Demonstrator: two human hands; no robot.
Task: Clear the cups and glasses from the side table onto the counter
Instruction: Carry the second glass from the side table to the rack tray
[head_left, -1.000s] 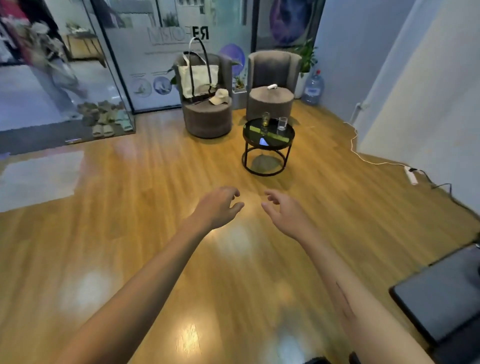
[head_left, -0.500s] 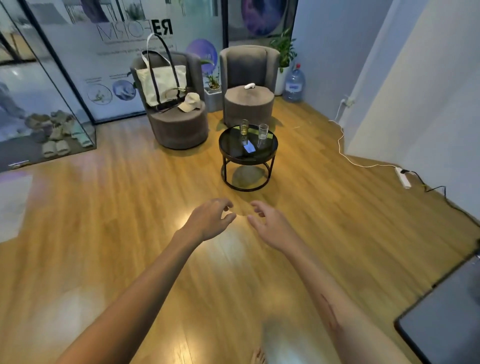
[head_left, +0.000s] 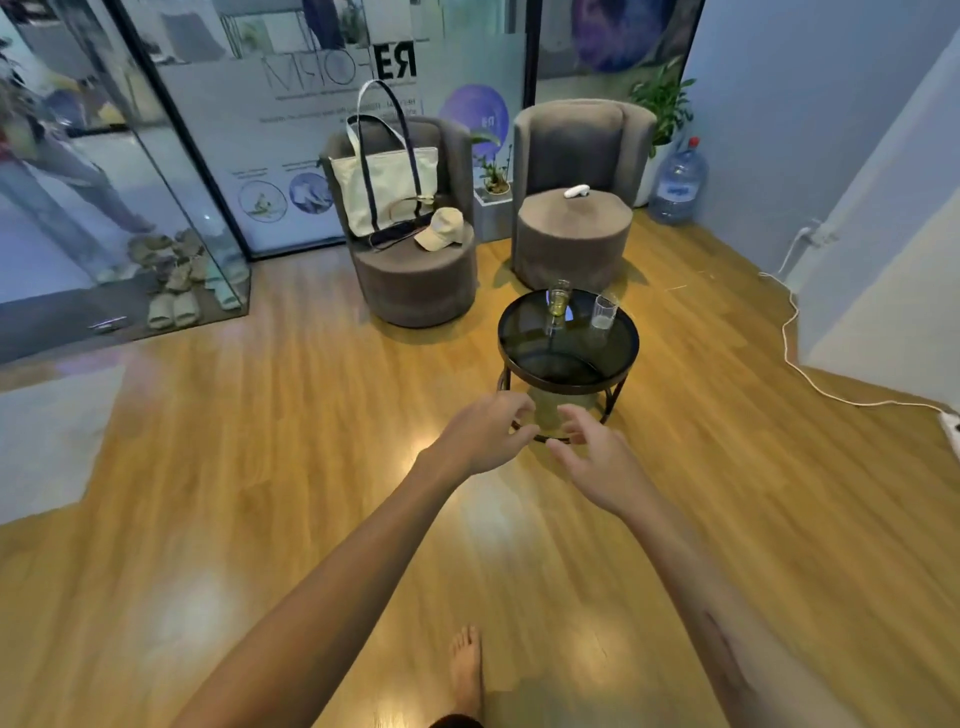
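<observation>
**Two glasses sitting on the round desk, both hands reaching in empty**

The round dark-glass desk (head_left: 524, 358) is standing on the wooden floor (head_left: 260, 441) at about 12 o'clock from the person, just right of centre. Two glasses are sitting on its far half. The glass with yellow liquid (head_left: 559, 299) is standing upright at roughly 12 o'clock on the top, and the clear glass (head_left: 604, 312) is standing upright beside it at about 2 o'clock, apart from the first.

Both arms are stretching forward at the near side of the desk. The left hand (head_left: 483, 436) is hovering with fingers loosely curled and holding nothing. The right hand (head_left: 597, 460) is hovering beside it with fingers spread and relaxed, also holding nothing. Both hands are overlapping the desk's lower ring in the view, short of the glasses and not touching them.

A bare foot (head_left: 465, 670) is showing at 6 o'clock on the floor.

Beyond the desk, two grey armchairs are standing against the glass wall. The left armchair (head_left: 415, 280) at 11 o'clock is carrying a cream tote bag (head_left: 384, 192) and a beige cap (head_left: 441, 228). The right armchair (head_left: 576, 228) at 12 o'clock is carrying a small white object (head_left: 576, 191) on its seat. A water jug (head_left: 678, 182) is standing in the corner at 1 o'clock, and a white cable (head_left: 810, 374) is trailing across the floor at 2 o'clock. Sandals (head_left: 171, 306) are lying behind the glass door at 10 o'clock.
</observation>
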